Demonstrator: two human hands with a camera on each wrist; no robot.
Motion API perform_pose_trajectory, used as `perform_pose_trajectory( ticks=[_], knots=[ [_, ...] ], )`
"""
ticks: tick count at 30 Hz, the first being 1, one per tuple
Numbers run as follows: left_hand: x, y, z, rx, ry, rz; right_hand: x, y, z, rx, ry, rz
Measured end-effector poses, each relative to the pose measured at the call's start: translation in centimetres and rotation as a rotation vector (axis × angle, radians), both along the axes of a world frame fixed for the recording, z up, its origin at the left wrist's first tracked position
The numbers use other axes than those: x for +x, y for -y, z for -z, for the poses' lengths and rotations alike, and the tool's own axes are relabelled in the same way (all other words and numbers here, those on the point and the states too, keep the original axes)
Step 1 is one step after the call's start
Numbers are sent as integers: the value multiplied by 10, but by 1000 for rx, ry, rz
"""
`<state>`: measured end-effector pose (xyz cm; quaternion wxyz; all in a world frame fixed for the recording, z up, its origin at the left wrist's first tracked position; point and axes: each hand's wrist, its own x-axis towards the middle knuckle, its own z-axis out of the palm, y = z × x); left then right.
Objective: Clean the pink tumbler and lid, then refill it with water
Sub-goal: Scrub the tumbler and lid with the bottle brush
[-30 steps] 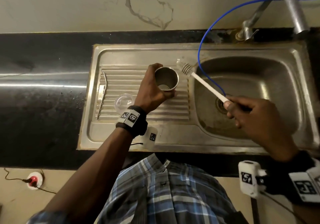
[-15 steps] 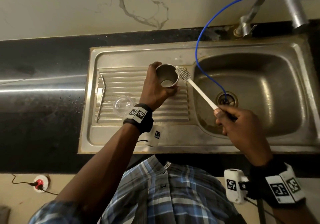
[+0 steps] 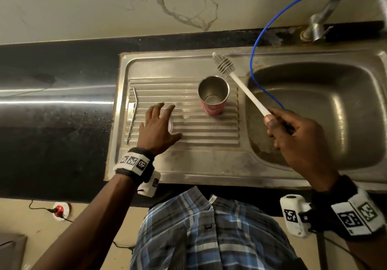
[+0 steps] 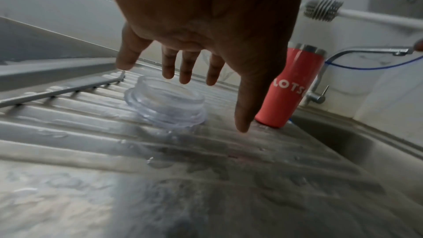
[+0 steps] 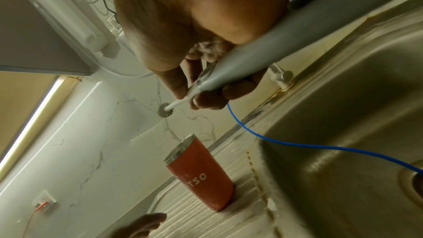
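The pink tumbler (image 3: 213, 96) (image 4: 290, 86) (image 5: 201, 175) stands upright and open on the ribbed drainboard (image 3: 205, 131), with nothing holding it. Left of it lies the clear plastic lid (image 4: 165, 102) (image 3: 170, 125), mostly hidden under my left hand (image 3: 159, 127) in the head view. That hand (image 4: 201, 71) hovers over the lid with fingers spread and straight, holding nothing. My right hand (image 3: 293, 131) (image 5: 201, 86) grips the handle of a white bottle brush (image 3: 240, 85) (image 5: 228, 71), whose bristle head (image 3: 225, 65) (image 4: 322, 11) is raised behind the tumbler.
A bent metal straw (image 3: 132, 115) (image 4: 64, 89) lies at the drainboard's left edge. The sink basin (image 3: 326, 144) is on the right, with a blue hose (image 3: 261, 46) running down into it and the tap (image 3: 326, 16) behind. Black counter (image 3: 52, 112) extends to the left.
My left hand has set the tumbler down on the drainboard, let go and moved left over the lid. The brush has lifted away from the tumbler's mouth toward the back.
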<state>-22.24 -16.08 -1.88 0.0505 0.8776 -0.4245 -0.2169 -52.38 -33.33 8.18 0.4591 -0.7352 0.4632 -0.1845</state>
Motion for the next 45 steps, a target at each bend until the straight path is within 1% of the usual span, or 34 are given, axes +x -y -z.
perform_pose_trajectory(
  ticks=[3, 7, 10, 13, 14, 16, 17, 20, 22, 31, 35, 38, 42, 43, 45],
  knots=[
    [5, -7, 5, 42, -26, 5, 17, 0, -6, -18, 36, -46],
    [9, -5, 5, 27, -82, -7, 33, -5, -14, -66, 95, -117],
    [12, -6, 2, 22, -100, -17, 36, -8, -16, -76, 116, -131],
    [10, -9, -8, -53, -144, -83, 31, -15, -14, -36, 124, -135],
    [8, -8, -15, -108, -183, -115, 28, -18, -13, -17, 121, -142],
    [-3, -6, -34, -250, -317, -208, 20, -25, -9, 15, 98, -161],
    [-11, -5, -46, -317, -413, -261, 16, -28, -7, 35, 91, -163],
    [-38, 2, -76, -482, -780, -415, 4, -38, -5, 86, 85, -153],
    [-54, 9, -89, -542, -938, -498, 1, -42, -8, 85, 71, -167],
    [-86, 34, -124, -730, -1151, -712, -2, -41, -25, 39, 93, -129],
    [-92, 31, -128, -800, -1314, -805, -9, -44, -29, 20, 118, -119],
    [-99, 30, -131, -813, -1433, -830, -16, -46, -31, -6, 137, -118],
    [-107, 32, -136, -751, -1591, -807, -27, -44, -37, -41, 151, -153],
    [-108, 33, -137, -757, -1598, -804, -30, -43, -39, -53, 152, -165],
    [-108, 36, -137, -788, -1555, -812, -38, -40, -41, -81, 149, -183]
  ],
)
